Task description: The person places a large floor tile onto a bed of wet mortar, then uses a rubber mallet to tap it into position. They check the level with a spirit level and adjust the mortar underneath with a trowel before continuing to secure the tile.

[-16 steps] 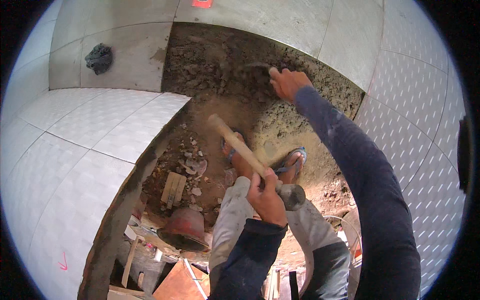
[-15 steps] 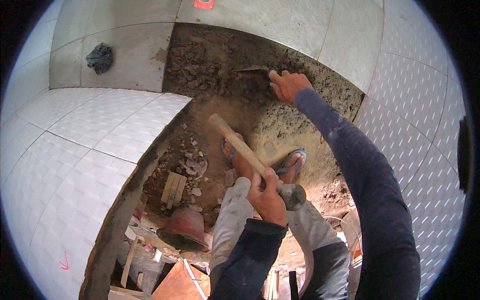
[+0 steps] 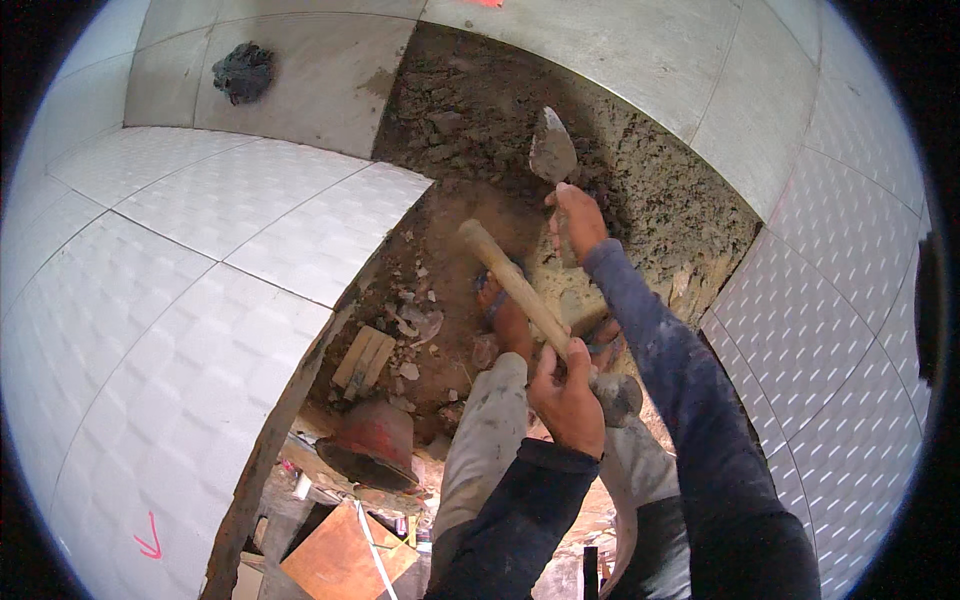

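Note:
My right hand is closed round the handle of a pointing trowel, whose muddy blade points away from me over the wet mortar bed. In my left hand is a mallet with a pale wooden handle, gripped close to its head. The dark rounded head shows just right of my fingers, above my knees. The mallet's handle slants up and to the left, over my sandalled feet. Light grey floor tiles border the mortar at the far side.
White textured tiles cover the left, ending in a raised edge. More textured tiles lie at right. A crumpled dark bag rests on a grey tile. Wood pieces, a reddish bucket and rubble lie left of my legs.
The trowel has swung from pointing left to pointing away from me, and my right hand has drawn nearer. My left hand still holds the mallet. The whole view has shifted.

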`<action>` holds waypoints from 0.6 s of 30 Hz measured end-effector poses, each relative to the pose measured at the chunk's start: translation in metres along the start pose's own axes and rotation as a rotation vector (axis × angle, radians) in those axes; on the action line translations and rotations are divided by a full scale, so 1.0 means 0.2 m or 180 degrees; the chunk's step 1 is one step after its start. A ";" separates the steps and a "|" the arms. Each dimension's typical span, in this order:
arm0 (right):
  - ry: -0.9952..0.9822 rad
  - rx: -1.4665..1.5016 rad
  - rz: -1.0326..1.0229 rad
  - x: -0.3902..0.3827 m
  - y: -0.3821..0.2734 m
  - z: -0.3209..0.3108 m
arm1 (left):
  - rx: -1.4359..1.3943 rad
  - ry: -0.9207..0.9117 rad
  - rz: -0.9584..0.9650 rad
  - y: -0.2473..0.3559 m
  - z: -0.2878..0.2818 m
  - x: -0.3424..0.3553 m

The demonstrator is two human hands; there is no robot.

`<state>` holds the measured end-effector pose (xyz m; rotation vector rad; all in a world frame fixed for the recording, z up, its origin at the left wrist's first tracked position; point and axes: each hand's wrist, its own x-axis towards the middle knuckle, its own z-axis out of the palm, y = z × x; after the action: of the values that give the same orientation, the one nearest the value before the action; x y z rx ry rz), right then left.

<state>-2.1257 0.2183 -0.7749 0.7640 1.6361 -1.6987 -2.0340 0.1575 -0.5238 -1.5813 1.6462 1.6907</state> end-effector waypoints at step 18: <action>-0.1108 -0.1524 0.0230 0.53 -0.52 0.34 | -0.0162 -0.0004 0.0079 -0.04 -0.05 0.07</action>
<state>-2.2704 0.1461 -0.7902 0.2721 1.6455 -1.2295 -2.0284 0.1456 -0.5375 -1.5888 1.6410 1.7590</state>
